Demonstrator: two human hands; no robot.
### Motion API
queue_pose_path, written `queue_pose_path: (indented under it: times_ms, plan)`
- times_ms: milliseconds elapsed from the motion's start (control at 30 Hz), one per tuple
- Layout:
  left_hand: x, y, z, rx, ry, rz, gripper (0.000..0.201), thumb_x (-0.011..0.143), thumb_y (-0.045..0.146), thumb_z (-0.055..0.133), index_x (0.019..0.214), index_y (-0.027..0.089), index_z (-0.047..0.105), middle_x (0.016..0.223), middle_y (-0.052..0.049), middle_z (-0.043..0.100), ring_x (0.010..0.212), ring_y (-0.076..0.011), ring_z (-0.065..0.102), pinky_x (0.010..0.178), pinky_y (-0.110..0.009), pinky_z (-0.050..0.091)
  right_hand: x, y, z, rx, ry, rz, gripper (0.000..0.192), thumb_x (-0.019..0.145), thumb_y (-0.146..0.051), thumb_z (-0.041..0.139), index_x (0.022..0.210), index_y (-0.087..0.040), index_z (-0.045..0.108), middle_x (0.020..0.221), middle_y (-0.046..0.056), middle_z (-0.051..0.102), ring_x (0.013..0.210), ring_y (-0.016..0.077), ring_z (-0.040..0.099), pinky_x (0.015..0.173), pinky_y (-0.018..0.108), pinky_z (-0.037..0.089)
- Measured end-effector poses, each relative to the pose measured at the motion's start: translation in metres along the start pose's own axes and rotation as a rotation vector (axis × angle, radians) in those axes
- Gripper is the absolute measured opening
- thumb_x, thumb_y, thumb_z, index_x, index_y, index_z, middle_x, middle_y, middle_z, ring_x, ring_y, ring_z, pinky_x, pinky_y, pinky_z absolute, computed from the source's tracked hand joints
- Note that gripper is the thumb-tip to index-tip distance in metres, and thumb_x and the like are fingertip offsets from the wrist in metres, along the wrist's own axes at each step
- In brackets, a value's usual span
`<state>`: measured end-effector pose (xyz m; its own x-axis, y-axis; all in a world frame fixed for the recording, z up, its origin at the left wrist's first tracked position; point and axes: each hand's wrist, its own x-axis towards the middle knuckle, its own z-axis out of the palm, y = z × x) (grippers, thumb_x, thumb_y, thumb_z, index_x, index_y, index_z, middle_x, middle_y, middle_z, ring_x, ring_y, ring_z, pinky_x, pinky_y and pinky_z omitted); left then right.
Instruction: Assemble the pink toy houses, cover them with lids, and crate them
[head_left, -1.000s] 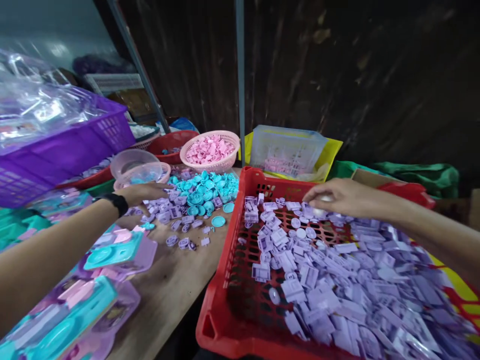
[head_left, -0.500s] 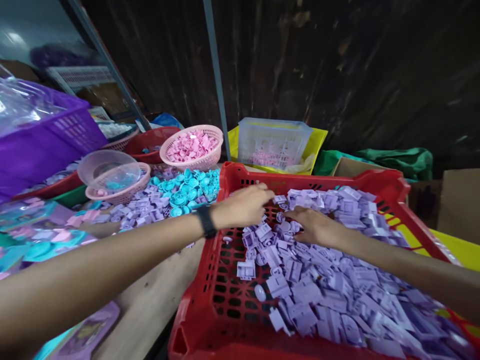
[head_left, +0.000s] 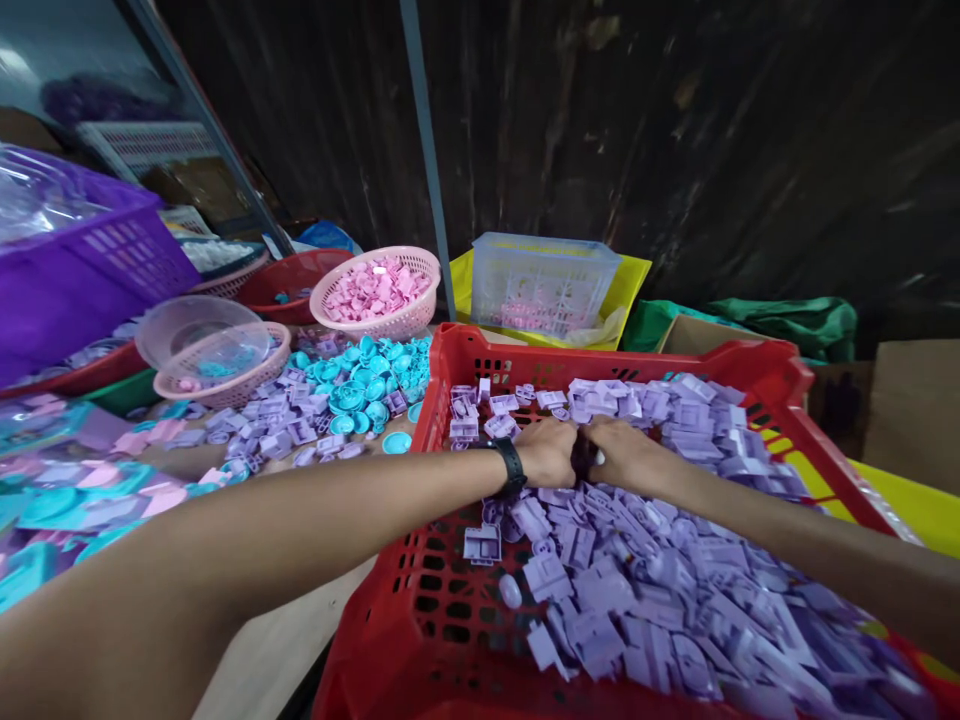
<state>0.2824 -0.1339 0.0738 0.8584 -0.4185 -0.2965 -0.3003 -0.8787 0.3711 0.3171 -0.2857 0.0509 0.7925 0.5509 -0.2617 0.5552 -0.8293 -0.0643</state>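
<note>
- Inside the crate [head_left: 375,620] lie the lilac parts [head_left: 622,595], heaped most thickly toward the right and thinning at the near left, where the mesh floor shows. Both my hands are in among them.
- My left hand [head_left: 549,452] is curled, knuckles up. Its fingers look bent inward, but the tips are out of sight, so I cannot tell whether they are clamped on a part.
- My right hand [head_left: 619,452] is just beside it, curled toward the same spot. Those fingertips are mostly hidden too, and I cannot tell whether they hold anything. A small white bit [head_left: 599,457] shows by them; what it is, I cannot make out.
- The parts look like thin moulded plastic, so I judge each one light and stiff, with hardly any give.
- Their smooth faces would probably slide. A boxy piece [head_left: 482,543] is best taken by two opposite walls.
- The disc [head_left: 510,591] lies apart at the near left, and I would expect it to skid; its rim is the place for my fingers.
- Thin walls might crack under a hard squeeze, so a gentle pinch should do.
</note>
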Motion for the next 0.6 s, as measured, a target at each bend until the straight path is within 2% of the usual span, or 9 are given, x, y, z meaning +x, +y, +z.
queue_pose_path:
  times_ms: [67,133,267,367,467,533,600]
  plan:
    - [-0.004,0.0,0.0,0.059,0.01,0.014,0.03,0.075,0.012,0.07,0.105,0.012,0.068,0.116,-0.017,0.068,0.111,-0.0341,0.069,0.092,-0.036,0.059,-0.002,0.001,-0.005,-0.012,0.0,0.024,0.028,0.077,-0.015,0.069,0.105,-0.015,0.069,0.103,0.011,0.076,0.098,0.0256,0.072,0.078,0.027,0.05]
    - [-0.008,-0.002,0.0,0.104,0.016,0.034,0.025,0.077,0.011,0.067,0.102,0.014,0.069,0.12,-0.015,0.066,0.112,-0.0325,0.068,0.094,-0.036,0.058,-0.005,-0.002,-0.012,-0.042,0.013,0.077,0.038,0.082,-0.015,0.065,0.12,-0.014,0.064,0.104,0.014,0.075,0.101,0.0289,0.072,0.077,0.031,0.051]
    - [-0.013,-0.006,0.002,0.147,-0.009,0.058,0.027,0.078,0.015,0.068,0.106,0.014,0.067,0.118,-0.015,0.064,0.108,-0.0306,0.068,0.09,-0.035,0.058,-0.006,-0.017,-0.019,-0.099,0.04,0.117,0.052,0.089,-0.01,0.055,0.141,-0.011,0.05,0.125,0.02,0.067,0.115,0.0335,0.068,0.084,0.037,0.054]
    - [-0.016,-0.008,0.001,0.164,-0.047,0.053,0.025,0.082,0.022,0.066,0.105,0.012,0.067,0.117,-0.016,0.063,0.102,-0.0282,0.069,0.083,-0.033,0.059,-0.001,-0.028,-0.016,-0.131,0.048,0.139,0.051,0.088,-0.002,0.05,0.139,-0.007,0.051,0.13,0.024,0.059,0.108,0.0323,0.07,0.081,0.036,0.055]
    - [-0.021,-0.007,-0.002,0.179,-0.093,0.06,0.023,0.081,0.023,0.068,0.102,0.012,0.068,0.117,-0.015,0.061,0.097,-0.025,0.069,0.081,-0.03,0.058,0.003,-0.033,-0.012,-0.163,0.049,0.145,0.039,0.091,-0.002,0.048,0.128,-0.006,0.058,0.127,0.024,0.055,0.098,0.0296,0.073,0.078,0.034,0.057]
    - [-0.024,-0.004,-0.005,0.189,-0.118,0.067,0.025,0.078,0.019,0.071,0.102,0.013,0.068,0.12,-0.014,0.061,0.1,-0.0247,0.069,0.082,-0.029,0.058,0.003,-0.036,-0.012,-0.183,0.047,0.128,0.034,0.092,-0.002,0.048,0.123,-0.008,0.06,0.126,0.023,0.055,0.1,0.0295,0.072,0.078,0.034,0.057]
    - [-0.027,-0.001,-0.007,0.196,-0.131,0.067,0.028,0.077,0.017,0.072,0.104,0.013,0.068,0.122,-0.014,0.062,0.104,-0.0258,0.068,0.083,-0.029,0.058,0.0,-0.038,-0.012,-0.204,0.042,0.106,0.037,0.088,0.0,0.056,0.125,-0.009,0.058,0.127,0.021,0.054,0.105,0.0306,0.07,0.081,0.034,0.058]
